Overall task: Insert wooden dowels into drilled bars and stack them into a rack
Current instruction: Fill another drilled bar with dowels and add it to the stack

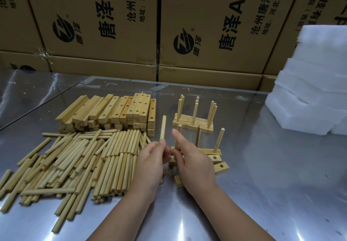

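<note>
Left hand [150,162] pinches a single dowel [163,128] by its lower end between thumb and fingertips, holding it upright just left of the bar being filled. Right hand [196,165] lies over the left end of that bar [211,151] with the forefinger raised; whether its other fingers grip the wood is hidden. Held so low, the dowel could tip or meet its hole aslant and jam — and an off-centre push may slide the bar on the slick steel table [262,184] or knock the dowels already standing in it. Loose drilled bars [224,167] lying askew underneath look like poor footing too. The dowels are pale, smooth round sticks with blunt ends; the bars are square-edged light wood with clean round holes. To the left lies the dowel heap [75,165], beyond it the stacked bars [116,112] — and further back on the right a finished rack [193,124] stands.
</note>
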